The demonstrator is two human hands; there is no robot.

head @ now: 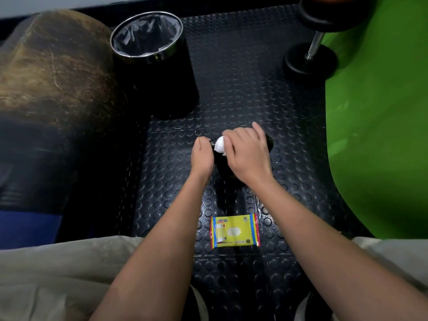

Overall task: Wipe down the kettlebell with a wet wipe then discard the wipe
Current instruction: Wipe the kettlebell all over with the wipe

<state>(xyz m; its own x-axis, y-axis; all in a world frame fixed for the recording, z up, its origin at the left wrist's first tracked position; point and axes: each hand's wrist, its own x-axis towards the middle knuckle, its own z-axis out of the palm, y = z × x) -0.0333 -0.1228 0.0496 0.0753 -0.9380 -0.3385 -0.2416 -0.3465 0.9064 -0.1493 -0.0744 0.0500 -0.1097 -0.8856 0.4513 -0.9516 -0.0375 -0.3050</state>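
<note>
A black kettlebell (223, 169) stands on the studded rubber floor, mostly hidden under my hands. My left hand (202, 156) grips its handle at the left end. My right hand (247, 156) lies over the top of the kettlebell and presses a white wet wipe (219, 144) against the handle, fingers curled over the wipe. A yellow pack of wet wipes (234, 230) lies flat on the floor, nearer to me than the kettlebell.
A black bin (151, 63) with a steel rim and a grey liner stands at the back left. A black dumbbell (311, 46) lies at the back right beside a green mat (375, 126). A worn padded bench (53, 84) fills the left side.
</note>
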